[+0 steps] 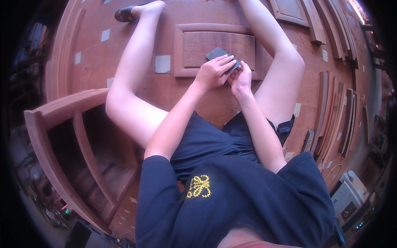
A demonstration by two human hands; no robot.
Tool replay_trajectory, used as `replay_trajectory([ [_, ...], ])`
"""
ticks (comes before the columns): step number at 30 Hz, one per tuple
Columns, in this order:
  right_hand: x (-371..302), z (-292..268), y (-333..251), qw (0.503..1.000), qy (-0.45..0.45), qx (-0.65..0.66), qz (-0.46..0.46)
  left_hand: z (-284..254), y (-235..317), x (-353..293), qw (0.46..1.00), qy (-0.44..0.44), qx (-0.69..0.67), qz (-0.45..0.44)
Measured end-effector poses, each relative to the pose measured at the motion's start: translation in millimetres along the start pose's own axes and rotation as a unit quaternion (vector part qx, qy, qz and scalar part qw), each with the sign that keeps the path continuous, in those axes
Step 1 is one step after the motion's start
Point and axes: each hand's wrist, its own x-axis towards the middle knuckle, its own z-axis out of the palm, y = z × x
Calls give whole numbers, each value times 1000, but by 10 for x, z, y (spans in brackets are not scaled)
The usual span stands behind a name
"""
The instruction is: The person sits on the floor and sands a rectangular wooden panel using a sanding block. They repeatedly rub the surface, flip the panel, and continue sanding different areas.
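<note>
I sit on a reddish tiled floor with my legs spread. Between them lies a small wooden panel door (194,45) with a raised frame. My left hand (214,71) presses a dark grey flat sheet (218,54), like sandpaper, against the panel's lower right edge. My right hand (241,77) grips the same sheet from the right side, fingers curled around its edge. Both hands touch each other over the panel's lower rail.
A wooden cabinet frame (62,136) with shelves stands at my left. Several curved wooden pieces (335,115) lie on the floor at the right, more panels (289,10) at the top right. A grey machine (345,194) sits at the lower right.
</note>
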Motion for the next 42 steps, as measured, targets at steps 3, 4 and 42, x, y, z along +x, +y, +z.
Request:
replay_trajectory([
  [3, -127, 21, 118, 997, 75, -21, 2, 54, -65, -75, 992, -123, 9, -3],
  [4, -164, 23, 154, 995, 98, -30, 8, 62, -112, -108, 989, -149, 12, -8],
  [42, -238, -31, 637, 970, -18, -203, 135, 190, -140, -45, 880, -345, 202, -255],
])
